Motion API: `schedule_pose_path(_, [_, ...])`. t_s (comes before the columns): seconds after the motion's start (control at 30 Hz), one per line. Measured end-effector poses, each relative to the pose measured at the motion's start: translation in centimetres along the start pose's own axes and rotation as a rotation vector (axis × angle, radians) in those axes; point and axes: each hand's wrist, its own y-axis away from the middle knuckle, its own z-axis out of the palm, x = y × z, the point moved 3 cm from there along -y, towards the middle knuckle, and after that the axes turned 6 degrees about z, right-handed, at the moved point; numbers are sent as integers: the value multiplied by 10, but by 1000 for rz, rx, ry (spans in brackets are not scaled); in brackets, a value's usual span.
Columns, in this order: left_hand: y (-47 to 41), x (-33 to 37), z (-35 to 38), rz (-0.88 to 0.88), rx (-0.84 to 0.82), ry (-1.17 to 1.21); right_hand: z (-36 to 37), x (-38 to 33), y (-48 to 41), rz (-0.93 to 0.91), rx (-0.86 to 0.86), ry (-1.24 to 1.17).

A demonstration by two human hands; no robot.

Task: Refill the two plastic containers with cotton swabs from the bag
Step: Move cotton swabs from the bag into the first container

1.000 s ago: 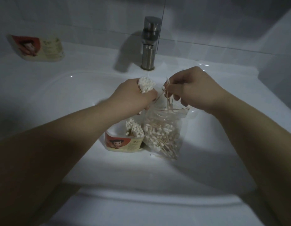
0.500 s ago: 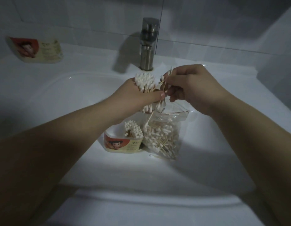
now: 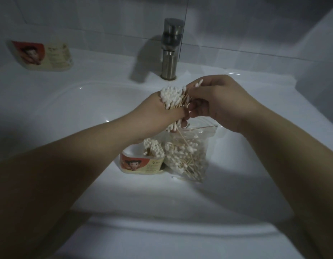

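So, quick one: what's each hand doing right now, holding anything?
Left hand: grips a bundle of cotton swabs.
Right hand: pinches a few swabs beside that bundle.

Bare forearms [image 3: 91, 156], bare hands [image 3: 219, 103]

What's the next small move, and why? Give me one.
Probably tuck the few loose swabs the right hand pinches into the white-tipped cotton swab bundle the left hand grips; they sit right beside it, and the labelled plastic container below has room.
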Motion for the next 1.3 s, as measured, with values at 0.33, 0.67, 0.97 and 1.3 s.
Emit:
schedule_pose_path(0.33, [-2,-5,-4,-49,35,-49,-10,2,-6,-39,140,1])
schedule_pose_path(0.67, [-2,-8,-8,-144,132,-71,-18,0,-6,-78,194,3])
schedule_pose_path(0.97, [-1,-7,-5,-159,116,39,-4,9,0,52,68,260])
schedule_pose_path(1.3, [-3,-9,-7,-194,161,14,-13,7,-5,-8,161,110])
